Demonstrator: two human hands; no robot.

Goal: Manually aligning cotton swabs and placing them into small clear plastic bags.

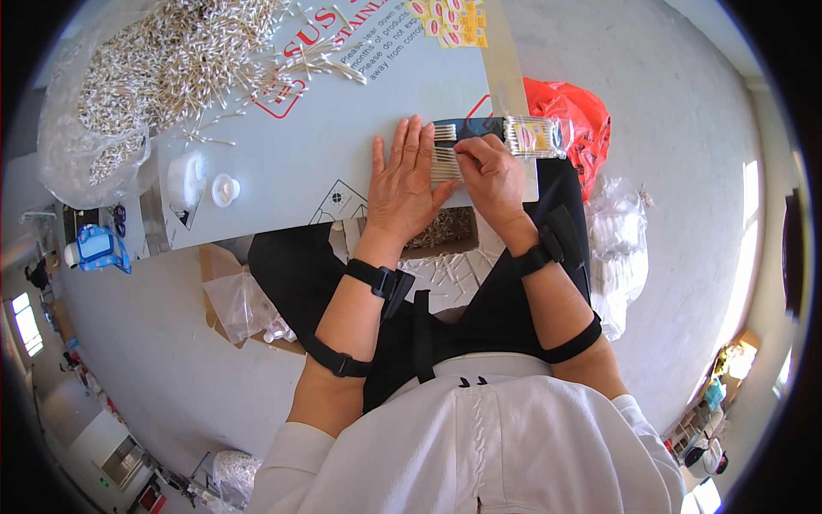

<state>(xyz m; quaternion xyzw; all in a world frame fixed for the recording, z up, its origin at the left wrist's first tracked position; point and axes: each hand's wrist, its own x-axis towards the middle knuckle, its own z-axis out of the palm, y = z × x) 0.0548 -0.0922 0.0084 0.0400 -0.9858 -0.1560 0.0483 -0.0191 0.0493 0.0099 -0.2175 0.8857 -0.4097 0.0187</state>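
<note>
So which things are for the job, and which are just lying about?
In use, it seems:
swabs between left hand and right hand
big swab heap
yellow labels
clear swab packet

Probably lying about:
blue-and-white bundle
stray swabs below

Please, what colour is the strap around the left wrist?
The strap is black, seen best in the head view.

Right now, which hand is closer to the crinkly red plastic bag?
Right. The right hand is left of the crinkly red plastic bag, not touching it. The left hand is farther left, on the right hand's other side.
</note>
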